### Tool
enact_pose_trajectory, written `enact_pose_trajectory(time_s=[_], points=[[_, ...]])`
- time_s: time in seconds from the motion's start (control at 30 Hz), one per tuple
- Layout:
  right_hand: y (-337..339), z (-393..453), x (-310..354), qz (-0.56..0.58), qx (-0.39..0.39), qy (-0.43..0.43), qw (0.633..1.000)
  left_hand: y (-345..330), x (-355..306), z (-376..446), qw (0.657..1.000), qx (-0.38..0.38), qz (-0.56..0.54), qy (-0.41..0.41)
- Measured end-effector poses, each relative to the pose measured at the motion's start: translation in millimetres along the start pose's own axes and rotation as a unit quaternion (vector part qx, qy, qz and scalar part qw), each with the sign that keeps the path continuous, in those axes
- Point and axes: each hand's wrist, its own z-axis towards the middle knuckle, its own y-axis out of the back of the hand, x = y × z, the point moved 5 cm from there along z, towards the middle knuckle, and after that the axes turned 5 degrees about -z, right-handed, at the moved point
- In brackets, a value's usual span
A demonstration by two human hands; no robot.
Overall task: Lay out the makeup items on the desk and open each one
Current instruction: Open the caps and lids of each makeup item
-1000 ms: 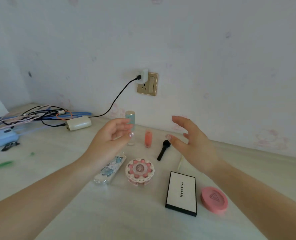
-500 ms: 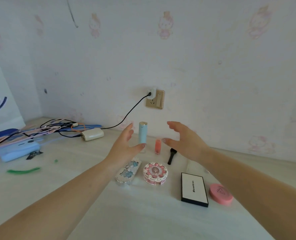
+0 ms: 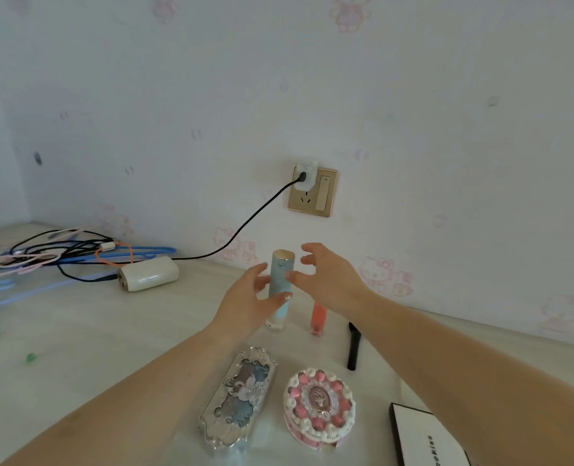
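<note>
Makeup items stand and lie on the pale marbled worktop (image 3: 117,334) near the wall. A tall pale-blue tube with a gold cap (image 3: 279,287) stands upright at the back, and both hands flank it. The left hand (image 3: 245,306) has its fingers spread and relaxed, the thumb tip lying across the front of the tube's lower part; whether it presses the tube I cannot tell. The right hand (image 3: 329,280) reaches in from the other side with its fingers apart and loosely bent, the thumb tip at the tube's upper body, holding nothing that shows.

Just right of the tube a small coral-pink lip gloss tube (image 3: 318,318) stands upright, partly behind the right wrist. A slim black brush handle (image 3: 353,348) lies on the worktop beside it. Nearer the camera lie an ornate silver oblong case with a blue embossed lid (image 3: 240,398), closed, and a round pink cake-shaped compact with white piped trim (image 3: 319,408), also closed. A white rectangular palette with a black edge (image 3: 423,438) lies at the lower right, part hidden by the right forearm.

At the left sit a cream power bank (image 3: 148,273) and a tangle of coloured cables (image 3: 43,253). A black cord runs up to a gold wall socket (image 3: 313,191).
</note>
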Motion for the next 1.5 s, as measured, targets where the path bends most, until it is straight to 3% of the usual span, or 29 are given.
enact_pose_trajectory(time_s=[0.13,0.4,0.7,0.87,0.93,1.03,1.2,1.5], points=[[-14.1,12.9,0.6,0.02,-0.026,0.007,0.999,-6.7,12.0,9.2,1.0,0.017,0.009,-0.014],[-23.7,12.8,6.9,0.106,-0.084,0.013,0.991,1.5,5.7,1.6,0.997,-0.032,-0.015,-0.065],[-17.4,9.7,28.6,0.178,-0.069,0.038,0.981,19.3,-11.4,-7.4,0.994,-0.014,-0.01,-0.104],[2.6,11.2,41.6,0.278,-0.075,0.057,0.956,28.0,-7.0,-12.2,0.995,0.001,-0.012,-0.1],[15.1,14.5,43.7,0.234,-0.074,0.068,0.967,35.0,1.4,-12.9,0.996,-0.018,-0.015,-0.088],[14.8,18.0,40.2,0.035,-0.029,0.076,0.996,47.4,13.3,-12.3,0.997,-0.044,-0.029,-0.062],[-2.4,21.7,32.9,-0.171,0.017,0.084,0.981,59.6,24.6,-7.7,0.996,-0.067,-0.026,-0.045],[-56.8,24.5,31.3,-0.233,0.128,0.105,0.958,55.8,34.6,-1.8,0.996,-0.079,-0.04,-0.03]])
